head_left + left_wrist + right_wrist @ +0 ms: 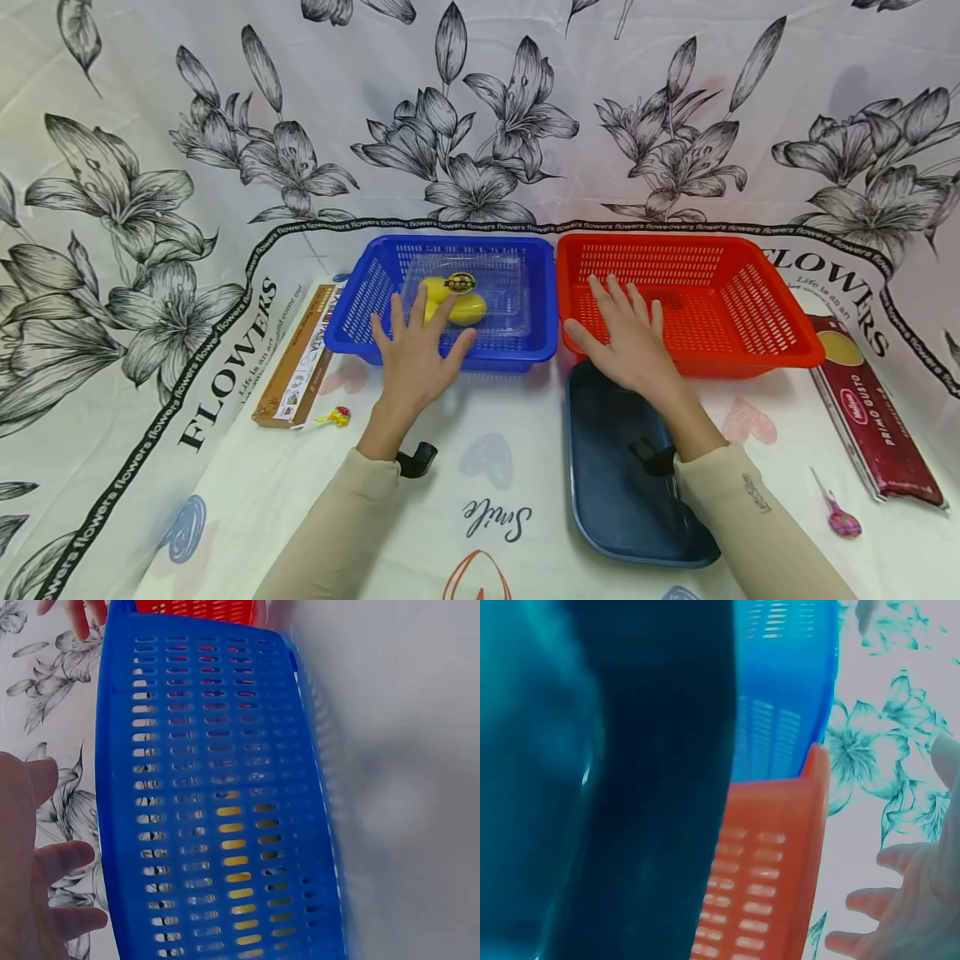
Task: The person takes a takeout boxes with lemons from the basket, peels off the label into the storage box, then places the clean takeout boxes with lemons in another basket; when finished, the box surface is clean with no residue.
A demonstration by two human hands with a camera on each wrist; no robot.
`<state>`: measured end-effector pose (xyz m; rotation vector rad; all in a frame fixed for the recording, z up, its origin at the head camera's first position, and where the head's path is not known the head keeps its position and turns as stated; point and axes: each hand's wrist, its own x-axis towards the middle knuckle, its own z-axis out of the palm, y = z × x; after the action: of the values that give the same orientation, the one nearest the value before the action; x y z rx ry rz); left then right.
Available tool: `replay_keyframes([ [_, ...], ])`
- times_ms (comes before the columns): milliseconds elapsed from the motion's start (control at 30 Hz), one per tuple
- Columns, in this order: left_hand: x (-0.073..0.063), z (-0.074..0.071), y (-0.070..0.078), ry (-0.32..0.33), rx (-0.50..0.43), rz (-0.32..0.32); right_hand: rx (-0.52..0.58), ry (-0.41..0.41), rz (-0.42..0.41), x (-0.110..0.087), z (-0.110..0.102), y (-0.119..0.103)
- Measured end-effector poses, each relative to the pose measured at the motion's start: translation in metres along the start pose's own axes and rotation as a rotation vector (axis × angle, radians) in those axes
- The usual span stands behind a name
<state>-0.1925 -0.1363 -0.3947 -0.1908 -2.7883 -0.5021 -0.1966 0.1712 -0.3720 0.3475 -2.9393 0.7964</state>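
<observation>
My left hand [418, 350], fingers spread, hovers over the near edge of a blue basket [352, 333]. Inside that basket lies a clear plastic box [502, 287] with yellow fruits [467, 309] and a round black label. The right hand [630, 343] is spread too, over the near left part of a red basket [750, 354] that stands beside the blue one. Below the right hand and forearm lies a dark blue tray [615, 483], partly hidden by them. Neither hand holds anything. In the left wrist view the fingers [71, 859] appear beside the blue basket's rim.
Left of the blue basket lie a brown pasta box [300, 358] and a yellow-wrapped lollipop [333, 417]. On the right are a dark red packet [873, 417] and a pink lollipop [843, 522]. A flower-printed cloth [480, 450] covers the table and the back.
</observation>
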Motion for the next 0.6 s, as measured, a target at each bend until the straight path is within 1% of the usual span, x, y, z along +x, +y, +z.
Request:
replay_keyframes([
  [133, -0.002, -0.001, -0.006, 0.031, -0.029, -0.015, 0.080, -0.031, -0.022, 0.007, 0.000, -0.007],
  [300, -0.006, -0.001, -0.016, 0.072, -0.064, -0.046, 0.154, -0.048, -0.037, 0.017, 0.004, -0.013],
  [433, -0.009, 0.000, -0.025, 0.102, -0.086, -0.079, 0.204, -0.059, -0.015, 0.025, 0.010, -0.017],
  [600, -0.011, -0.002, -0.039, 0.117, -0.070, -0.118, 0.284, -0.054, 0.012, 0.034, 0.016, -0.025],
])
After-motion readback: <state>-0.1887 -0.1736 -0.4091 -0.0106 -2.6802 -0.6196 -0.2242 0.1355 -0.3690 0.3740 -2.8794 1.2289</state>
